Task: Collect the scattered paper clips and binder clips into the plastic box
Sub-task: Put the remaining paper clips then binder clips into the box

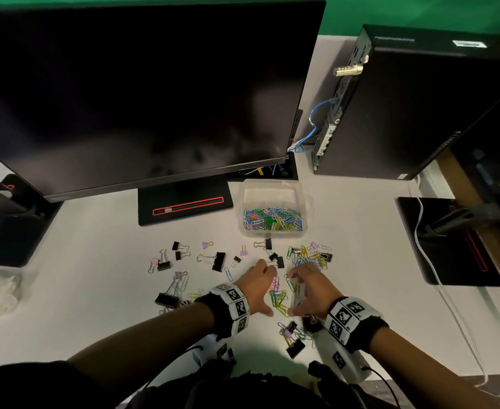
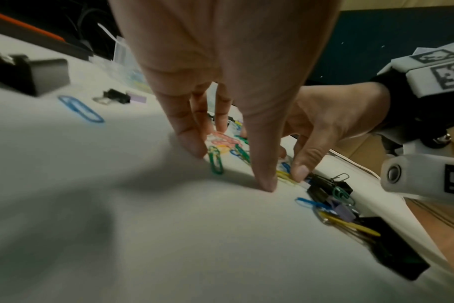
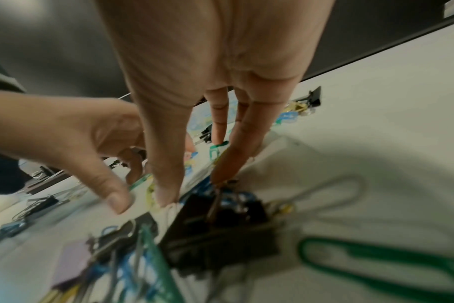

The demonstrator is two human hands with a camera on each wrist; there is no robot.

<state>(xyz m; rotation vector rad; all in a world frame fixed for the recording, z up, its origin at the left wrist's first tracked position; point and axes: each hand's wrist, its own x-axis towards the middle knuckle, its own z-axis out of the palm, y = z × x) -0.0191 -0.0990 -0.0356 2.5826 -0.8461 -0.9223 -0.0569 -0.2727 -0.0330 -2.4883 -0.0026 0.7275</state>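
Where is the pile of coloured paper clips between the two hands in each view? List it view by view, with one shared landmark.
Head: the pile of paper clips lies lower centre, between both hands.
Left wrist: the pile is mid-frame, just beyond the fingertips.
Right wrist: the pile is mid-frame and blurred, between the hands.
Shared landmark: the left hand.

A white desk (image 1: 95, 261) carries a large dark monitor (image 1: 142, 93) and a black computer tower (image 1: 420, 107) before a green wall (image 1: 420, 10).

Head view steeply down over desk (image 1: 95, 290) — wrist views close, facing, sharing clips (image 1: 278, 296).
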